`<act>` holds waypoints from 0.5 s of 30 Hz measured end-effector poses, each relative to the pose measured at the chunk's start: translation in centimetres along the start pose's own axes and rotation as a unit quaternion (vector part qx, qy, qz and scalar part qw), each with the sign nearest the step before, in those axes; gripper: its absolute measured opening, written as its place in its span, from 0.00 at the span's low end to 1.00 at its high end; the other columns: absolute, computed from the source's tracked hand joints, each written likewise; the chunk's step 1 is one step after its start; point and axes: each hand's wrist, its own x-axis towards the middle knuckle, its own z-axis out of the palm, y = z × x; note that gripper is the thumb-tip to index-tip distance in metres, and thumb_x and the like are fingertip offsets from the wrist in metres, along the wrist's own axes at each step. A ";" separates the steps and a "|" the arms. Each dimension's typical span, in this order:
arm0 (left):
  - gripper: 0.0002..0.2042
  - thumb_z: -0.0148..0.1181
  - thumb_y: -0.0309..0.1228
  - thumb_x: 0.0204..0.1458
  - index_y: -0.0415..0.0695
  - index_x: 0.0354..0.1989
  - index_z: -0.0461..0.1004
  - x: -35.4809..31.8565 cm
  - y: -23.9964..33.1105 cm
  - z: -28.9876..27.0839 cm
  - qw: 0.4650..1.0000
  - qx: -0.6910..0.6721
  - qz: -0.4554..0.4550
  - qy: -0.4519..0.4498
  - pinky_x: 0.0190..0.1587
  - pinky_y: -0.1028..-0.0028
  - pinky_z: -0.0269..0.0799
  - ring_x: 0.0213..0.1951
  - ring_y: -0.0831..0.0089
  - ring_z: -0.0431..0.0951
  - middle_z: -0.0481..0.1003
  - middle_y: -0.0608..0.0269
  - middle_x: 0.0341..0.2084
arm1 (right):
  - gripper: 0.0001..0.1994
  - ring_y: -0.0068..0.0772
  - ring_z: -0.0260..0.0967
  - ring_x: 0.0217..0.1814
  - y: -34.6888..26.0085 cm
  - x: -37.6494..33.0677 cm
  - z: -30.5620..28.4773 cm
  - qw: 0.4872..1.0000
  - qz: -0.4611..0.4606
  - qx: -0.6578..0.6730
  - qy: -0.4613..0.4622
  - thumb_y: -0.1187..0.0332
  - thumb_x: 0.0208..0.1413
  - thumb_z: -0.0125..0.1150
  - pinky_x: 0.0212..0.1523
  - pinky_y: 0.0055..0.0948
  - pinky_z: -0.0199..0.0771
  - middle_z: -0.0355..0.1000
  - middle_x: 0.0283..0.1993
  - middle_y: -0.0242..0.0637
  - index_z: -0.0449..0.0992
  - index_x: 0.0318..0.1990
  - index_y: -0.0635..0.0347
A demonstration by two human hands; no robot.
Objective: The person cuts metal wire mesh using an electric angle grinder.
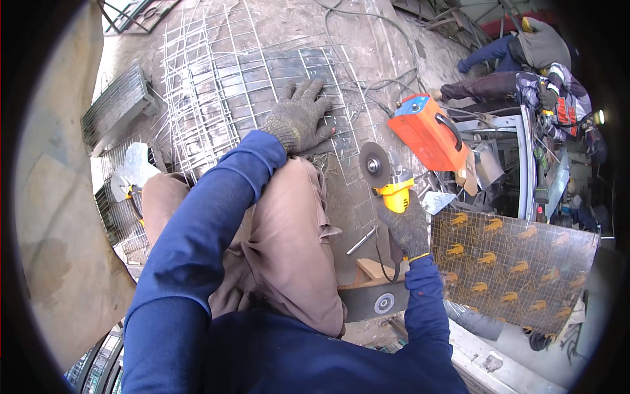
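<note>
Closest to us are our own blue sleeves and the tan trousers over our bent knees. Our right hand (pixel 408 226), in a dark knit glove, has its fingers wrapped tight round the yellow body of an angle grinder (pixel 387 180). That grinder hangs just right of our knee, over the concrete floor (pixel 374 46), with its grey disc (pixel 375 165) turned up and toward our left, near the right edge of the wire mesh. Our left hand (pixel 298 118), in a grey knit glove, lies flat with its fingers spread wide on the wire mesh panel (pixel 216 85), holding nothing. The panel lies on the floor ahead of our knees, over flat metal bars.

Just right of the disc stands an orange welding machine (pixel 426 131) with a black handle, cables curling off behind it. Lower right, a sheet of netted board (pixel 512 262) printed with yellow shapes lies at a slant. A black strip with a round grey disc (pixel 375 302) lies beneath our right forearm. Further off at upper right, another person (pixel 545 72) crouches by a metal frame.
</note>
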 end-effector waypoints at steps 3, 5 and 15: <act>0.38 0.62 0.55 0.56 0.44 0.69 0.63 0.2 -0.1 0.3 0.999 -0.033 -0.002 0.015 0.77 0.47 0.42 0.75 0.47 0.53 0.57 0.43 0.72 | 0.29 0.37 0.76 0.40 0.0 0.1 0.1 1.000 -0.006 0.004 -0.001 0.58 0.47 0.76 0.44 0.38 0.77 0.78 0.41 0.41 0.72 0.52 0.65; 0.41 0.63 0.55 0.55 0.43 0.71 0.61 0.1 -0.2 0.4 0.999 -0.028 0.000 0.018 0.77 0.48 0.42 0.75 0.47 0.52 0.57 0.43 0.73 | 0.29 0.37 0.76 0.40 -0.1 0.1 0.1 1.000 -0.002 0.013 -0.008 0.58 0.47 0.76 0.44 0.38 0.77 0.78 0.41 0.42 0.72 0.52 0.65; 0.47 0.67 0.59 0.49 0.42 0.72 0.59 0.5 -0.3 0.7 0.999 -0.031 -0.018 0.021 0.77 0.49 0.42 0.76 0.48 0.52 0.57 0.45 0.73 | 0.29 0.37 0.76 0.42 -0.4 0.4 0.2 1.000 -0.021 -0.007 -0.008 0.59 0.47 0.75 0.45 0.38 0.77 0.78 0.43 0.41 0.72 0.54 0.63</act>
